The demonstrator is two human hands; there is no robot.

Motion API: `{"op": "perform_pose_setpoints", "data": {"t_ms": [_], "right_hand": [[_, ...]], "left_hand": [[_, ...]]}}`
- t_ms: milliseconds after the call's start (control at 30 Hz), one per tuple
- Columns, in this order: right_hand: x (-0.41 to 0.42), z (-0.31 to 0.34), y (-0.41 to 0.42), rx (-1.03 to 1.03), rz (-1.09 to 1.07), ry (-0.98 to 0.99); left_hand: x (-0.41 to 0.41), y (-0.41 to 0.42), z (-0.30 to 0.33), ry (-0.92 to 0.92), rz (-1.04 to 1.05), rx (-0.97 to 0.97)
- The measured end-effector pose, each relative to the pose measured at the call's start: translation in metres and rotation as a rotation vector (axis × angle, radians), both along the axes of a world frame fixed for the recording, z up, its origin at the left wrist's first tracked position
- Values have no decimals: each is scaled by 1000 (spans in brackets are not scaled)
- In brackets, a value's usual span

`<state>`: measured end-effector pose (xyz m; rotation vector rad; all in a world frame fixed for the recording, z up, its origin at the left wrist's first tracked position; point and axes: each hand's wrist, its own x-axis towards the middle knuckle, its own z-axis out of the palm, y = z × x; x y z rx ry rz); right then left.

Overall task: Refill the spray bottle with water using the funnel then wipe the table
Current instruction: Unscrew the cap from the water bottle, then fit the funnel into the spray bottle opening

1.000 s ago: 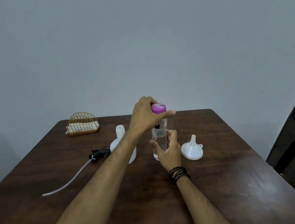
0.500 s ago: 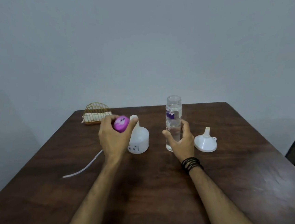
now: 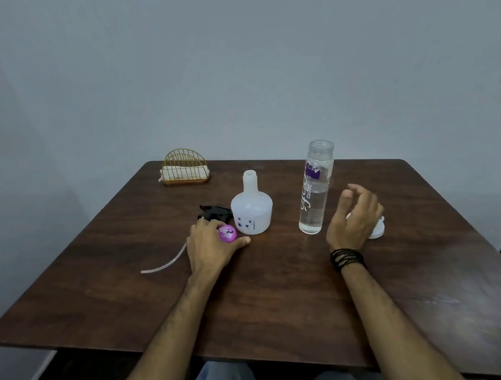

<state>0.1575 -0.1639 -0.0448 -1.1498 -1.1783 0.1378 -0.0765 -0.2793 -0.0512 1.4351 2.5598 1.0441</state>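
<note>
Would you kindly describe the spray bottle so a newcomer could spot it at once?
On the dark wooden table, look left of the tall clear water bottle. The squat, translucent white plastic spray bottle stands there, alone in having a narrow open neck and small blue flower prints.

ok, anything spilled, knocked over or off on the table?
Nothing spilled or tipped. The spray bottle and clear water bottle stand upright and open. The black spray head lies beside the spray bottle with its tube on the table, as expected for refilling. The left hand holds the purple cap.
</note>
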Motion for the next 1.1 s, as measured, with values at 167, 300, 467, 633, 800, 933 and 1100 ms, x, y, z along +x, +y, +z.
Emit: {"op": "perform_pose_setpoints", "data": {"t_ms": [167, 300, 467, 633, 800, 933, 1100], "right_hand": [[18, -1, 3, -57, -195, -15], [26, -4, 7, -237, -272, -18], [40, -8, 12, -468, -172, -18], [43, -6, 15, -585, -80, -136], [47, -5, 9, -618, -30, -226], [53, -6, -3, -580, -119, -209], [60, 4, -21, -432, -66, -61]], "left_hand": [[4, -11, -2, 117, 15, -32], [2, -16, 0, 163, 67, -88], [9, -20, 3, 123, 69, -26], [29, -10, 15, 71, -61, 246], [34, 21, 35, -220, -71, 272], [34, 47, 42, -249, -128, 227], [44, 66, 36, -289, -182, 268]]}}
